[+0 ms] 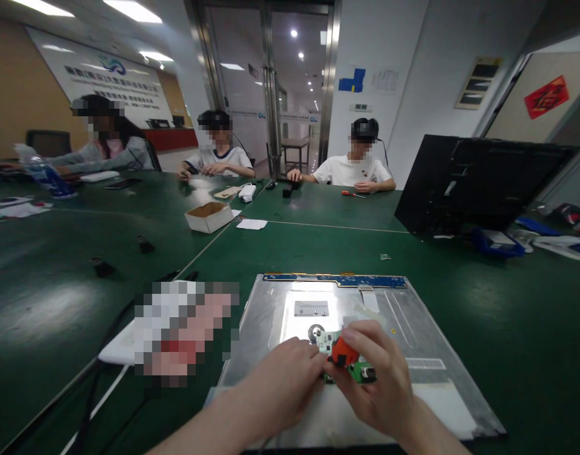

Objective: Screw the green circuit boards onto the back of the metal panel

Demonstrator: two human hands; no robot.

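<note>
Gripping an orange-and-black tool (344, 351), the right hand (387, 376) was over a green circuit board (367, 373), above a metal panel (266, 341) on the table (347, 246). The left hand (287, 373) was at the board's left side, its grip hidden. Poor bracing could have let the board shift, causing the tool to slip.

Our right hand (389, 379) holds orange-and-black handle (344, 352) at green circuit board (366, 372). Our left hand (287, 379) beside it, metal panel (261, 328) beneath.
</note>
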